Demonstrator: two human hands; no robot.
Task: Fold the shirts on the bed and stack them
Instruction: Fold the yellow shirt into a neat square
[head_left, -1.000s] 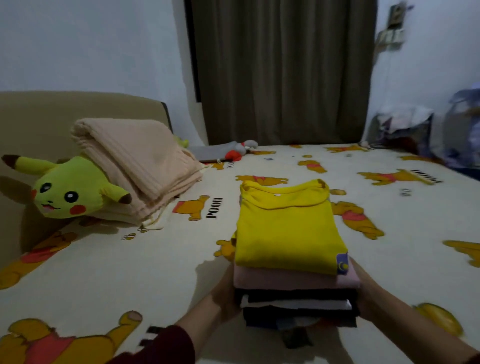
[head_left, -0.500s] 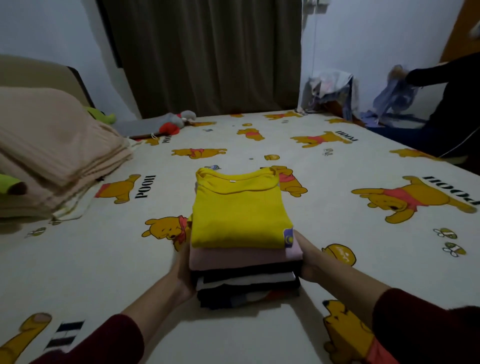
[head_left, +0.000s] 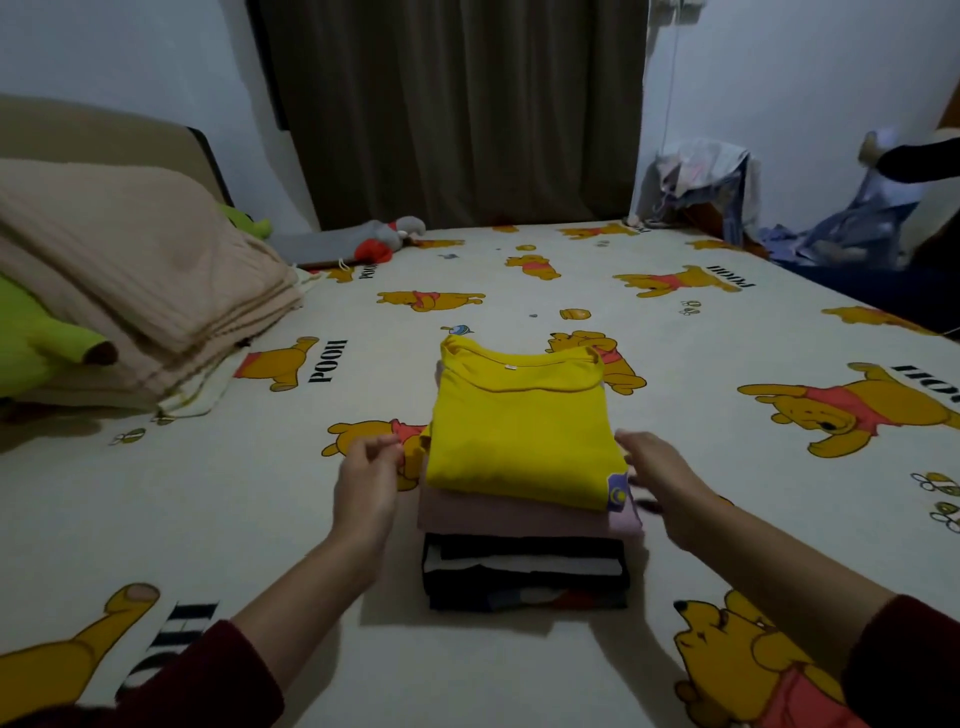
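A stack of folded shirts rests on the bed (head_left: 519, 670) in front of me. A yellow shirt (head_left: 519, 431) lies on top, with a pink shirt (head_left: 509, 517) under it and dark shirts (head_left: 524, 577) at the bottom. My left hand (head_left: 366, 483) hovers just left of the stack, fingers loosely curled, holding nothing. My right hand (head_left: 660, 480) is at the stack's right side with fingers spread, beside the yellow shirt's purple label; whether it touches the stack is unclear.
A folded beige blanket (head_left: 130, 280) and a green plush toy (head_left: 36, 343) lie at the left by the headboard. A grey plush toy (head_left: 374, 239) sits at the far edge. Clothes (head_left: 696, 182) are piled at the back right, where another person's arm (head_left: 914, 161) shows.
Both hands have let go of the stack's sides and drawn slightly outward and up. The stack now sits on the bed. The view has shifted back left a little.
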